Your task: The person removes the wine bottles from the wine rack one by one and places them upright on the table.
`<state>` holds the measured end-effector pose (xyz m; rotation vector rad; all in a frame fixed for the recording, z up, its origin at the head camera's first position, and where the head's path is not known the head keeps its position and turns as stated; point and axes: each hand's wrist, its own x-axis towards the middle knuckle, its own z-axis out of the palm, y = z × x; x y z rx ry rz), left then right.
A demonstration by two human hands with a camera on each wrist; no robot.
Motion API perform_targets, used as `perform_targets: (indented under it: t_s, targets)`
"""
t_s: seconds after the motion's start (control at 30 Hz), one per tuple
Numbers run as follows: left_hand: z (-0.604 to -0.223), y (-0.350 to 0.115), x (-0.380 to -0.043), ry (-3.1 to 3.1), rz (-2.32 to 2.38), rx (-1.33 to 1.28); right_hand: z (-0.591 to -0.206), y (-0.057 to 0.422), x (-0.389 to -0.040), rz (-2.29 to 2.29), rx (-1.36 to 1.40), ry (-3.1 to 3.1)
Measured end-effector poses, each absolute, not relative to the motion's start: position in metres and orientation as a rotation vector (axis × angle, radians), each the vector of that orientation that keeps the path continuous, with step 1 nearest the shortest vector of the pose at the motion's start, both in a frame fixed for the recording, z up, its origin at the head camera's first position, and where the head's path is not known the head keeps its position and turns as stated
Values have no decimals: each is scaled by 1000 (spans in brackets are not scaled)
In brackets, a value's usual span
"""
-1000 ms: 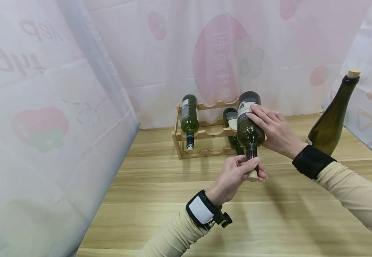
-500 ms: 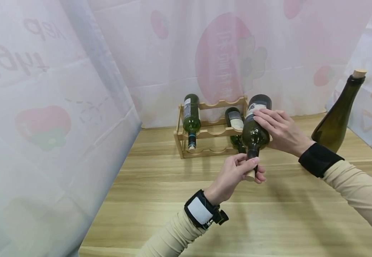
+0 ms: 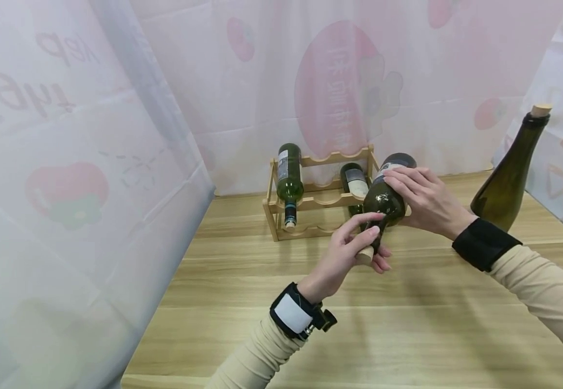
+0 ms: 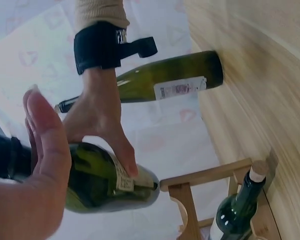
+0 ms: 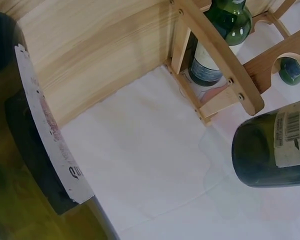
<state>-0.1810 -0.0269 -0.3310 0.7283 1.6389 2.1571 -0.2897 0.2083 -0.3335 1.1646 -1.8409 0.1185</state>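
Note:
Both hands hold a dark green wine bottle (image 3: 382,201) slantwise, its corked neck toward the lower left and its base up by the rack's right end. My left hand (image 3: 336,258) grips the neck just behind the cork (image 3: 364,256), with the index finger reaching to the shoulder. Around the labelled body, my right hand (image 3: 427,199) lays its fingers on top; in the left wrist view its thumb (image 4: 122,152) presses the other side. The wooden wine rack (image 3: 327,203) stands behind. In the right wrist view the held bottle's base (image 5: 252,155) appears near the rack's end post.
A green bottle (image 3: 289,175) lies in the rack's upper left slot, neck forward. Another bottle (image 3: 356,181) lies lower at the right. One tall corked bottle (image 3: 505,173) stands on the table (image 3: 242,292) beside the right wrist. Printed curtains (image 3: 252,97) enclose the back and sides.
The held bottle has turned: its neck swung left and its base moved right and down, away from the rack's top. My left hand shifted left and up, its index finger now extended along the neck.

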Motion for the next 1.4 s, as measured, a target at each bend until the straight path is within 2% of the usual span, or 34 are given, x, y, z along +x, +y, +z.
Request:
perform_targets:
  t_s: [0.4,0.67,1.1,1.4]
  targets:
    - [-316,-36,-199,1472,2147,891,-322,205,-280,173,1087,-1845]
    - [-310,-40,-202,1630,2110,1056,-316,206,-273,173,1064,-1880]
    - [-294,-31,-211,1838,2172,1077,-317,207,-264,280,1020,-1893]
    - [-287,-28,-221,1937,2219,997,-326,204,-258,397,954,-1930]
